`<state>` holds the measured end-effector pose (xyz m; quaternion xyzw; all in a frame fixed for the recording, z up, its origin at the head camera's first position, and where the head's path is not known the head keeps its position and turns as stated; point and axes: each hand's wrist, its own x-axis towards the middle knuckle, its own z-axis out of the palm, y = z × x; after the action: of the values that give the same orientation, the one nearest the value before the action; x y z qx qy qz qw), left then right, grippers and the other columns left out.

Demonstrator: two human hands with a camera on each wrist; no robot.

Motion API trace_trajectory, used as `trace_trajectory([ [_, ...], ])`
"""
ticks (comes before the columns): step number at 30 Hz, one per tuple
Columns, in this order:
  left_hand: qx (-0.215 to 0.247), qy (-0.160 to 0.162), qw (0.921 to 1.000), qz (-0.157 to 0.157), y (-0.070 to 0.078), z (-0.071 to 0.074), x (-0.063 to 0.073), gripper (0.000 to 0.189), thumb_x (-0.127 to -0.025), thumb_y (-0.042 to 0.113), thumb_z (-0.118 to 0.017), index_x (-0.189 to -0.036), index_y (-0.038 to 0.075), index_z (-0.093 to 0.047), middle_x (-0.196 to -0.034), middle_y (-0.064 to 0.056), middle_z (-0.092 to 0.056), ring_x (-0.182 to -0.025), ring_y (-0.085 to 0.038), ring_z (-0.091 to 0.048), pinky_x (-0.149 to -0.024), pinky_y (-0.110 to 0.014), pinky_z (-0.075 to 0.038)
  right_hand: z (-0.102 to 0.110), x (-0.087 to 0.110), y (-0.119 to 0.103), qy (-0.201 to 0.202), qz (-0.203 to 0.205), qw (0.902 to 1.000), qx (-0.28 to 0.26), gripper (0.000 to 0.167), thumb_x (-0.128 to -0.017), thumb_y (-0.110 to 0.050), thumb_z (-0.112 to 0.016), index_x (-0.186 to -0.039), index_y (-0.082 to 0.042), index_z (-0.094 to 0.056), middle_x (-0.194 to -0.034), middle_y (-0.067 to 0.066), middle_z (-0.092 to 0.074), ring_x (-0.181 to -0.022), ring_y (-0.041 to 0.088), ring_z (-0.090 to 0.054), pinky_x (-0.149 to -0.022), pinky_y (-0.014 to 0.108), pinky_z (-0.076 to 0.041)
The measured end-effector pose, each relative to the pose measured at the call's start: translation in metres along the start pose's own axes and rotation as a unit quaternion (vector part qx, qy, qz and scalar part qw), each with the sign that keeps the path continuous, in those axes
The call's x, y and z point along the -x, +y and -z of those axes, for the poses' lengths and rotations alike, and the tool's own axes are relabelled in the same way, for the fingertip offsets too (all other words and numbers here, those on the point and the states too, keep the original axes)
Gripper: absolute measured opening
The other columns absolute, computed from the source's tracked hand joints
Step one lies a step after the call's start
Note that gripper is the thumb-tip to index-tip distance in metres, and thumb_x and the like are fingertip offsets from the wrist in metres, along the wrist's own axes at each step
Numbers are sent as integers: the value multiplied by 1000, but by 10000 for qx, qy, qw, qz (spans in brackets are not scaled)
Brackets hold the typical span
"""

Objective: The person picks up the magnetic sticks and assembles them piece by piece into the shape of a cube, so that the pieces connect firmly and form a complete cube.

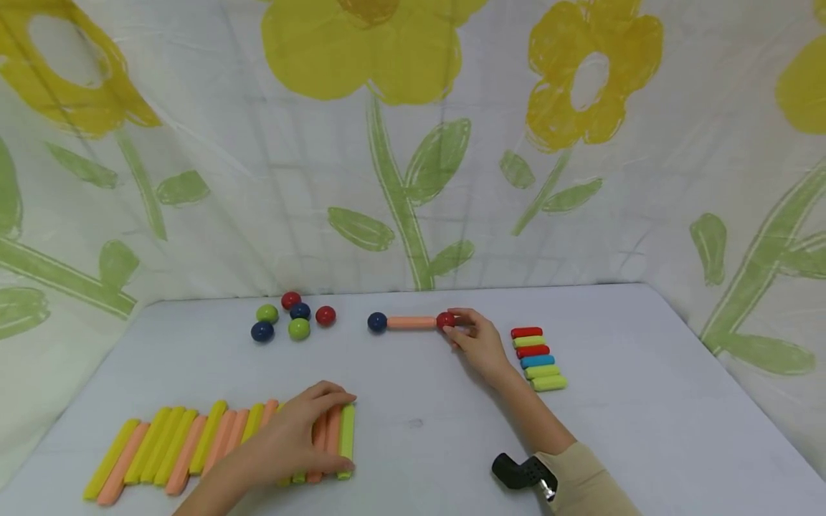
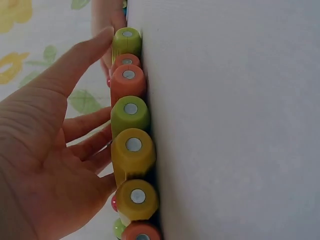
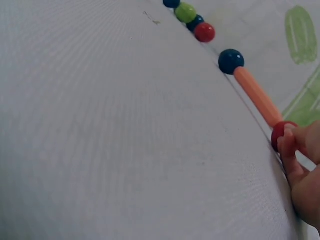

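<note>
My right hand (image 1: 479, 347) pinches a red ball (image 1: 445, 321) at the right end of an orange rod (image 1: 411, 322). A dark blue ball (image 1: 377, 322) sits on that rod's other end; the right wrist view shows the same joined piece. Lower left, my left hand (image 1: 293, 437) reaches over a row of rods and holds the light green rod (image 1: 346, 441) at its right end, thumb at the near tip and a finger at the far tip. Metal discs show in the rod ends in the left wrist view. The hand hides part of the row of yellow rods (image 1: 155, 444) and orange rods.
Several loose balls in red, green and dark blue, such as a green ball (image 1: 299, 329), lie at the back left. Short rods, among them a blue one (image 1: 538, 362), line up on the right. A flowered cloth (image 1: 490, 215) hangs behind the white table (image 1: 426, 401).
</note>
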<state>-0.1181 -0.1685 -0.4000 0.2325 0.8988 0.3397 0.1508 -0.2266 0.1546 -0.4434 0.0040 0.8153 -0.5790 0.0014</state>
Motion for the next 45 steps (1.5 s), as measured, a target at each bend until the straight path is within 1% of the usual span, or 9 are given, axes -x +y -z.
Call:
trace_trajectory([
  [12,-294,-339,9989,-131,0,1,-2,93,-76,56,-92,-148,9,-57,-145,-5,-54,-130,-31,-54,-109,-62,-49,0,0,0,7,-38,10000,63,43,-102,-11,-71,-143,-6,-61,-133,20,-65,-84,18,-64,-77,19,-55],
  [18,-203,240,9992,-238,8,4,-12,87,-77,51,-93,-145,9,-60,-142,-4,-58,-126,-27,-57,-107,-58,-52,-1,-1,2,16,-12,9999,104,42,-102,-12,-71,-143,-6,-61,-132,20,-65,-83,17,-64,-77,20,-55],
  [23,386,845,9956,-136,17,5,-23,86,-78,42,-95,-148,8,-57,-145,-7,-57,-131,-33,-57,-110,-60,-50,0,1,1,0,-10,10000,60,42,-102,-12,-71,-142,-4,-61,-133,20,-65,-82,17,-64,-76,20,-55],
  [28,1421,1227,9822,96,23,5,-37,84,-83,27,-93,-153,6,-52,-153,-14,-49,-129,-32,-62,-111,-48,-51,0,1,1,5,-74,10000,65,42,-102,-12,-71,-142,-5,-61,-134,19,-64,-83,18,-64,-75,19,-54],
  [32,2577,1214,9570,542,29,8,-46,84,-88,18,-88,-159,10,-44,-162,-14,-38,-128,-31,-63,-105,-41,-57,0,0,2,27,-71,9999,72,42,-102,-12,-71,-142,-6,-61,-133,19,-65,-85,19,-64,-75,17,-55],
  [35,3148,1084,9386,905,31,11,-52,84,-90,16,-86,-161,16,-41,-166,-11,-34,-133,-31,-57,-109,-47,-53,1,0,2,51,-48,10000,61,42,-102,-12,-71,-142,-6,-61,-132,18,-65,-84,18,-64,-75,17,-55],
  [36,3203,1053,9359,1017,31,12,-55,84,-91,18,-85,-162,18,-41,-166,-11,-36,-135,-32,-56,-111,-51,-51,1,0,2,55,-35,10000,67,42,-102,-12,-71,-143,-6,-61,-132,19,-65,-83,18,-64,-75,17,-55],
  [41,3163,988,9338,1352,31,16,-67,72,-97,32,-79,-160,23,-45,-148,-12,-62,-139,-34,-56,-120,-68,-33,1,0,3,27,15,10000,50,42,-102,-12,-71,-143,-6,-61,-132,19,-65,-81,17,-64,-76,18,-54],
  [45,3038,1168,9371,1258,30,16,-76,60,-104,33,-69,-158,17,-47,-142,-14,-67,-130,-32,-65,-120,-64,-36,1,0,3,-21,74,10000,6,41,-103,-13,-70,-142,-5,-61,-132,20,-65,-82,17,-64,-76,18,-54],
])
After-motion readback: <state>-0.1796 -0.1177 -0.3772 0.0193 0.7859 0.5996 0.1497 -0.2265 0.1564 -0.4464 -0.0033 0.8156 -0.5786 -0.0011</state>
